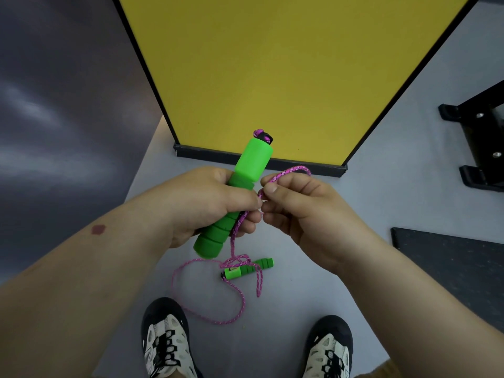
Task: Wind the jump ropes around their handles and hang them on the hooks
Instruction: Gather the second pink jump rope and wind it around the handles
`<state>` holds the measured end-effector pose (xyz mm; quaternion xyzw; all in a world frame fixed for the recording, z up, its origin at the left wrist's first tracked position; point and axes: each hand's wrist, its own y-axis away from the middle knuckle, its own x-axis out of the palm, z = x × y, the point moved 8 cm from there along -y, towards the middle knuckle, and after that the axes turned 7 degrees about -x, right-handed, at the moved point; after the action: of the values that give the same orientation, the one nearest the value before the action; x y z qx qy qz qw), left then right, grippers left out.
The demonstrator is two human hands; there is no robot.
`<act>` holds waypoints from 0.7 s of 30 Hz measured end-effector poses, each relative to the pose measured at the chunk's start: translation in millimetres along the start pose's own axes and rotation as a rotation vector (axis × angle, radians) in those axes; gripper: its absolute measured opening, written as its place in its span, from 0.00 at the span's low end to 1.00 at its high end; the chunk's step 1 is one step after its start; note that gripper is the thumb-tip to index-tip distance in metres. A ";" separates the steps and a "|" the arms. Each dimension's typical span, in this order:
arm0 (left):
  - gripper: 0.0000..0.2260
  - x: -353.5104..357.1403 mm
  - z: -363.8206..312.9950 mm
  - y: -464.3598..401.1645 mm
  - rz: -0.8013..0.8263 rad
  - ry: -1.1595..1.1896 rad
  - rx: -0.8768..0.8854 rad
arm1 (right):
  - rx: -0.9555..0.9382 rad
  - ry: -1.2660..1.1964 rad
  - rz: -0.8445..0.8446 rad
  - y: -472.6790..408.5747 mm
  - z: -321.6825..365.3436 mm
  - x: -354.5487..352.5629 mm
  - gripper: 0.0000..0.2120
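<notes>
My left hand (201,203) grips a bright green jump-rope handle (252,159) around its middle, tilted with its black cap up and to the right. My right hand (305,211) pinches the pink braided rope (286,171) just beside the handle, a short loop arching above my fingers. From my hands the rope drops down to the floor, where it lies in a loose loop (231,304). The second green handle (246,270) lies on the grey floor between my hands and my shoes, with rope crossed over it. No hooks are in view.
A yellow panel with a black frame (272,64) stands straight ahead, its base on the grey floor. A black metal equipment foot (477,148) sits at the right, a dark mat (450,263) below it. My two shoes (166,339) stand at the bottom.
</notes>
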<state>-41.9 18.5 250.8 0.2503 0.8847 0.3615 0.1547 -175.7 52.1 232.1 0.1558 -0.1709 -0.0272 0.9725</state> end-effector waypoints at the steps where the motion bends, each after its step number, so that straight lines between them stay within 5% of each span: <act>1: 0.06 0.1 0.0 -0.1 0.001 -0.005 -0.002 | 0.002 0.011 0.001 0.1 -0.7 0.3 0.04; 13: 0.05 -0.9 2.1 -1.1 0.006 -0.001 -0.017 | -0.067 -0.117 -0.252 -4.1 12.9 -28.0 0.04; 21: 0.06 0.6 1.9 -0.8 0.006 -0.008 -0.010 | 0.028 -0.092 -0.083 -1.7 -2.4 -6.1 0.03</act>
<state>-41.9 19.4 248.8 0.2534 0.8816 0.3654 0.1583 -180.5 51.8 227.4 0.1747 -0.2091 -0.0721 0.9594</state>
